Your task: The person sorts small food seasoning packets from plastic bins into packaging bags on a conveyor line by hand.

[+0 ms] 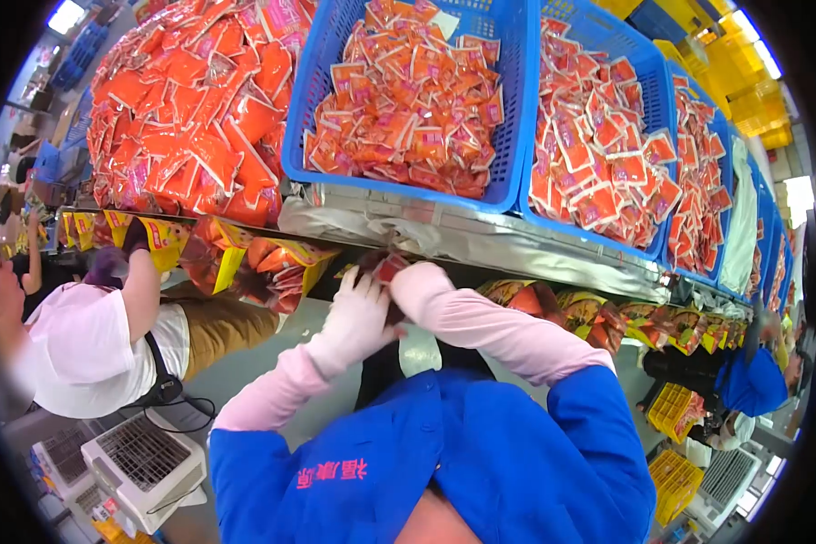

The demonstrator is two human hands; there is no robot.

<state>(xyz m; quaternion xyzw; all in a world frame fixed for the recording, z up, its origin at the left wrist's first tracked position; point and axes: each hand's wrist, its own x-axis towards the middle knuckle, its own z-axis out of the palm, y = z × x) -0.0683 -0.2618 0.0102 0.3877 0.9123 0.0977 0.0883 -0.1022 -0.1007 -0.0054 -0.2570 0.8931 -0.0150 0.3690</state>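
My left hand (358, 313), in a white glove, curls with bent fingers and thumb around a dark reddish pouch (394, 314), mostly covered by the hands. Close beside it, my gloved right hand (419, 288) is closed at the pouch's top, its fingertips largely hidden. A small red sachet (390, 268) shows between the two hands, touching the right fingers. Both hands are at the table's near edge, below a blue crate (524, 109) heaped with red sachets (417, 100).
Large red packets (186, 118) are piled at left. More blue crates (666, 163) of sachets run right. Yellow-and-red bags (222, 254) hang along the edge on both sides. A co-worker in a white shirt (100, 340) works at left; another in blue (752, 376) is at right.
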